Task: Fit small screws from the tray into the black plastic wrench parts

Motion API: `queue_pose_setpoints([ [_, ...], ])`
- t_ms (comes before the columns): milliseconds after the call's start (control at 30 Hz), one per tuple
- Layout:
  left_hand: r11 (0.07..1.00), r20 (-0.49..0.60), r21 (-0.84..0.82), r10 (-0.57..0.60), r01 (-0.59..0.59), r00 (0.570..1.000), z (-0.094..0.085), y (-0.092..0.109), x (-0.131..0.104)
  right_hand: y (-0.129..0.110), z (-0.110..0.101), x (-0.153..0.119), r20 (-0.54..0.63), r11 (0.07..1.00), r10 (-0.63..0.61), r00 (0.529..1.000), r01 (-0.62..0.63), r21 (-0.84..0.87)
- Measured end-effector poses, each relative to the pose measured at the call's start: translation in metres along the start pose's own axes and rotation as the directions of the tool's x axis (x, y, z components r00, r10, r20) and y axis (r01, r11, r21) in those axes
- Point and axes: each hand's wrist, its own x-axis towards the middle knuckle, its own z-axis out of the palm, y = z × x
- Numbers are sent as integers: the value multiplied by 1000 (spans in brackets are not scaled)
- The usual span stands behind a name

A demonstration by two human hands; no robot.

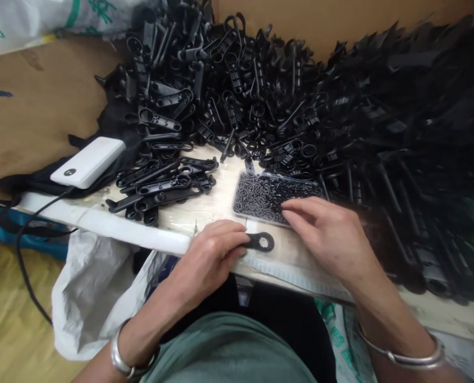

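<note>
Pale desk: our left hand clamps a ringed black bracket lying left–right; just beyond, the small-parts box meets our right hand, whose hold we cannot tell.

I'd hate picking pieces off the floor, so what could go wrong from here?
The clear tray of small black pieces might spill if the right hand at its near side catches the rim. The heap of black parts behind could slide onto it. The cable from the white device hangs past the table's edge; a snag might drag the device off.
</note>
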Motion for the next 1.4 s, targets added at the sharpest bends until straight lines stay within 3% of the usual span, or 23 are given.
queue_pose_setpoints([
  [67,1000,-2,-14,4,-4,1000,-3,1,0,-3,0,8,67,995,-1,998,8,-101],
  [200,998,-73,-13,58,-59,996,-8,4,3,-9,3,22,206,946,109,972,-38,-321],
  [300,988,-91,140,74,-61,993,-14,4,17,-12,7,29,256,915,179,950,-66,-397],
  [433,923,10,386,-21,15,1000,-16,1,47,-11,8,32,281,908,221,934,-92,-408],
  [533,884,108,467,-53,-3,993,-11,-1,66,-6,6,32,286,922,205,936,-86,-378],
  [633,882,163,468,-35,-46,986,-4,-3,78,2,1,29,251,964,158,955,-94,-247],
  [767,877,242,472,-27,-93,970,-1,0,86,9,-9,22,186,973,173,967,-197,123],
  [900,857,292,504,-54,-106,955,-4,4,91,11,-15,11,219,820,285,933,-355,449],
  [1167,861,256,503,-58,-81,965,-2,2,91,15,-8,-1,172,606,317,933,-338,720],
  [1333,978,65,195,-88,74,994,-5,1,92,11,-4,-3,155,541,321,934,-315,780],
  [1400,991,18,-12,-137,137,990,-8,3,93,8,-4,-3,143,535,323,936,-305,788],
])
